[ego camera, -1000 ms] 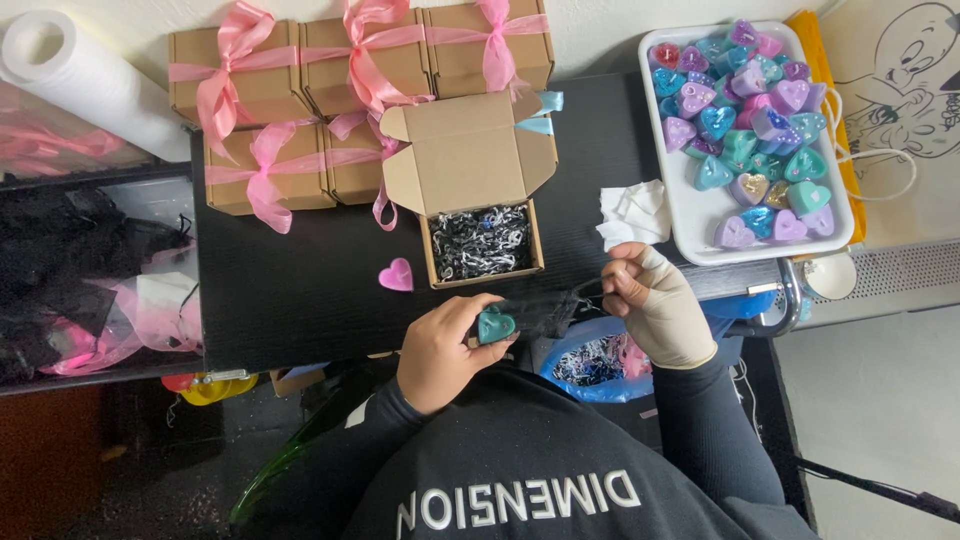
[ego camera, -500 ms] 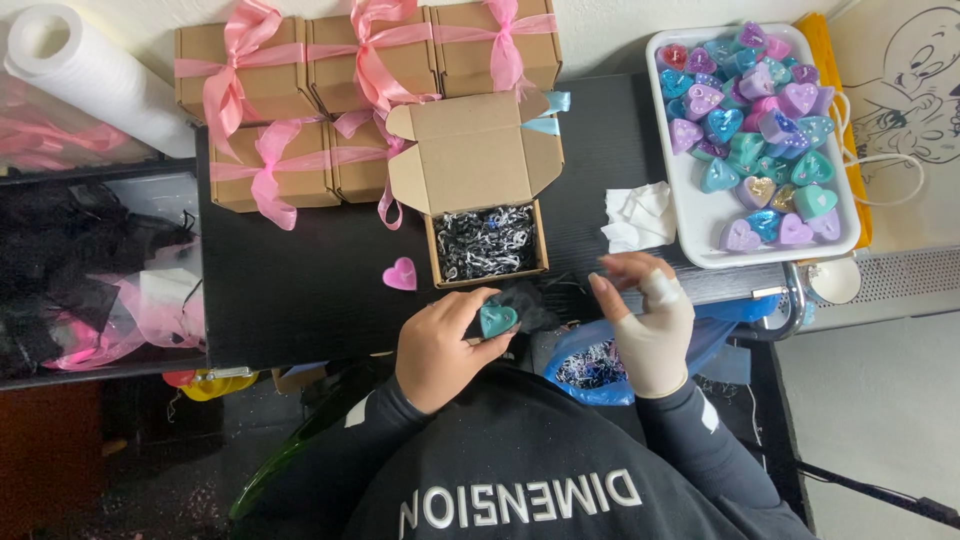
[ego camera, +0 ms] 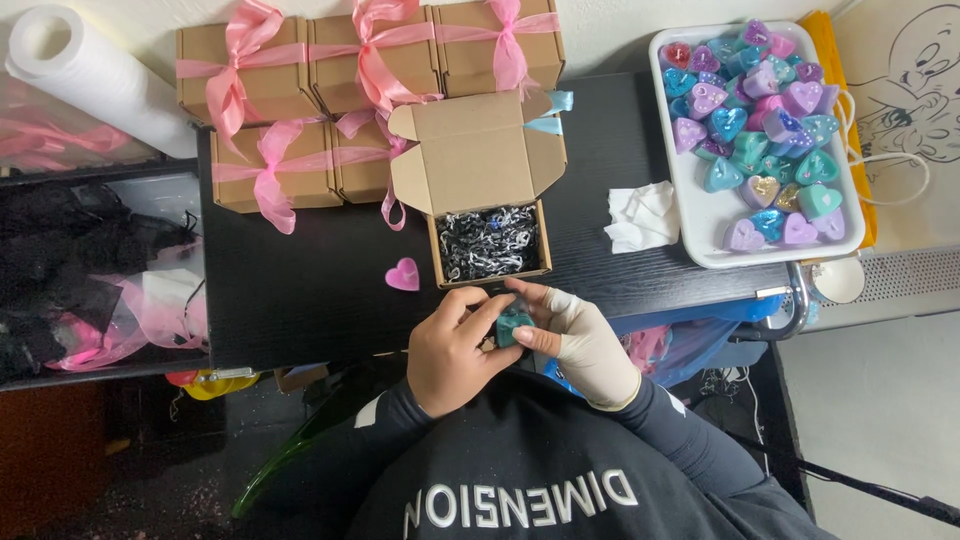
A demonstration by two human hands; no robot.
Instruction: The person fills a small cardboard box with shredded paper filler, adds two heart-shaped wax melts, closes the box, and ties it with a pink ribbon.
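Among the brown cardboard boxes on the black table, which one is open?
The open box nearest the hands, in front of the ribboned ones: its flaps stand up and black-and-white shredded filling shows inside. The other boxes are shut and tied with pink ribbon.

Teal heart piece (ego camera: 515, 323) mostly hidden btwn left hand (ego camera: 455, 350) & gloved right hand (ego camera: 580, 345); grip details unclear. Below it, the person's own torso covers the worktop (ego camera: 300, 290) front edge. White roll (ego camera: 85, 75) cut off at left edge, far left of open box (ego camera: 480, 190).
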